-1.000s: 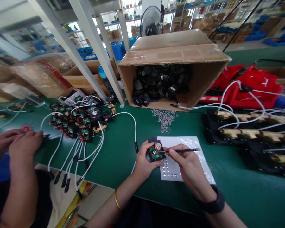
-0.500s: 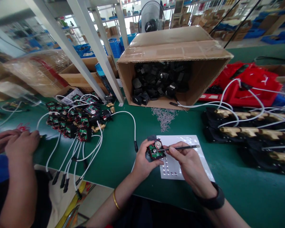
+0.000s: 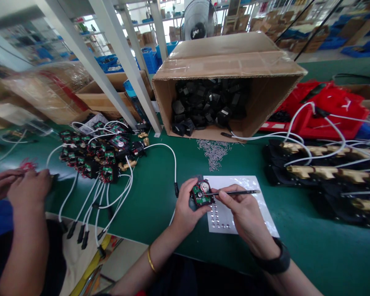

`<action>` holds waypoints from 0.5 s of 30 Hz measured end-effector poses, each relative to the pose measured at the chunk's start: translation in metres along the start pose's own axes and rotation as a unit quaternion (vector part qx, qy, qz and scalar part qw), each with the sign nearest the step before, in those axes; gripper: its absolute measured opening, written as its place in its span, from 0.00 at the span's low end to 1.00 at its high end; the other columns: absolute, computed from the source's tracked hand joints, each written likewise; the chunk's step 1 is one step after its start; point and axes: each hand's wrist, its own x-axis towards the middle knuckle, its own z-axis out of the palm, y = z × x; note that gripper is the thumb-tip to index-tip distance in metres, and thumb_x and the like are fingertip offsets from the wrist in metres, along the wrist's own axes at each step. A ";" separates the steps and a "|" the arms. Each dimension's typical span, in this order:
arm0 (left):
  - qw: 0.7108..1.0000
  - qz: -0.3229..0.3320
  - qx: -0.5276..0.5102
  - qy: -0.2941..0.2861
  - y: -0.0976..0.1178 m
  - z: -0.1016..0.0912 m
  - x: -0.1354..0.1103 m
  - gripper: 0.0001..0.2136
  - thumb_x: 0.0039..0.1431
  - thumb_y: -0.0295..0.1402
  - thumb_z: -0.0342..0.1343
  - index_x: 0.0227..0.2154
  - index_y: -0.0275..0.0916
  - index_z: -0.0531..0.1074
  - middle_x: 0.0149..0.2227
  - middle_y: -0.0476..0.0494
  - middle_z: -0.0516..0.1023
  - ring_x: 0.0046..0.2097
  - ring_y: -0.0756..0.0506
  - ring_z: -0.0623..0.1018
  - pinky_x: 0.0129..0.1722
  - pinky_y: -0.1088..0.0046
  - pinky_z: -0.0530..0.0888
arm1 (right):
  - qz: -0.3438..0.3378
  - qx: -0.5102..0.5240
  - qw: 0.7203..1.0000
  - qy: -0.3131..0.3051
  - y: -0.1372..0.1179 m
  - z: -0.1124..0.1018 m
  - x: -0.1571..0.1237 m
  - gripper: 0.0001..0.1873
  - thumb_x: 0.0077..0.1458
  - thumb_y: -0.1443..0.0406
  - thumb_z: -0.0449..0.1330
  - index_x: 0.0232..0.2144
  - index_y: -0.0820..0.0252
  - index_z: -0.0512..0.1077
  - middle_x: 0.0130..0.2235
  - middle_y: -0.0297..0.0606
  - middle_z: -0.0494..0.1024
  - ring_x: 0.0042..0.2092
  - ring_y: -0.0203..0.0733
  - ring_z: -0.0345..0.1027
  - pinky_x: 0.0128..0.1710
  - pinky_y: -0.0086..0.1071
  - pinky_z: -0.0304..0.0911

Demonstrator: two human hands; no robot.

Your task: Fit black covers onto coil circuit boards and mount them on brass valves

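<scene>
My left hand is closed around a small black housing with a green circuit board. A round metal part and red wires show on the board. In my right hand I pinch slim dark tweezers, held almost level, their tip over the middle of the board. Whether the tip touches anything is too small to tell. Beneath both hands lies a white sheet, with small round shiny pieces in rows on it, partly hidden by my hands.
An open cardboard box of black housings stands behind a pile of small screws. Wired circuit units crowd the left, near a co-worker's hands. Black units with brass fittings lie right, before red bins.
Almost nothing differs. The view has shifted very slightly, and both hands keep their hold with the tweezers still over the circuit board.
</scene>
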 end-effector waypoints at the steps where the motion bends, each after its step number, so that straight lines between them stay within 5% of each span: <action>1: 1.000 -0.004 -0.016 0.008 -0.002 0.002 -0.001 0.34 0.44 0.33 0.65 0.54 0.43 0.56 0.55 0.39 0.62 0.58 0.39 0.63 0.58 0.55 0.60 | -0.003 -0.004 1.000 0.000 -0.001 0.000 0.000 0.12 0.41 0.60 0.69 0.25 0.59 0.72 0.31 0.38 0.78 0.33 0.42 0.70 0.35 0.35 0.63; 6: 0.997 0.044 -0.053 0.030 -0.008 0.005 -0.003 0.32 0.44 0.33 0.65 0.51 0.42 0.55 0.55 0.36 0.62 0.58 0.38 0.64 0.56 0.52 0.62 | -0.010 -0.011 1.000 0.004 -0.004 0.000 0.004 0.13 0.39 0.58 0.69 0.24 0.59 0.72 0.30 0.38 0.78 0.34 0.44 0.70 0.36 0.36 0.63; 12: 0.995 0.095 0.027 0.012 -0.002 0.001 0.001 0.20 0.49 0.33 0.62 0.43 0.44 0.60 0.55 0.38 0.61 0.57 0.38 0.64 0.54 0.52 0.65 | -0.020 -0.046 0.999 0.000 0.001 0.002 0.001 0.11 0.43 0.59 0.67 0.26 0.58 0.72 0.30 0.39 0.78 0.33 0.45 0.71 0.35 0.37 0.64; 15: 0.993 0.099 0.062 0.007 -0.002 0.001 0.002 0.16 0.53 0.31 0.58 0.44 0.44 0.63 0.56 0.39 0.59 0.57 0.39 0.64 0.54 0.53 0.65 | -0.132 -0.135 0.982 0.009 -0.009 -0.003 -0.006 0.05 0.49 0.61 0.63 0.29 0.56 0.73 0.35 0.40 0.78 0.39 0.48 0.71 0.39 0.41 0.65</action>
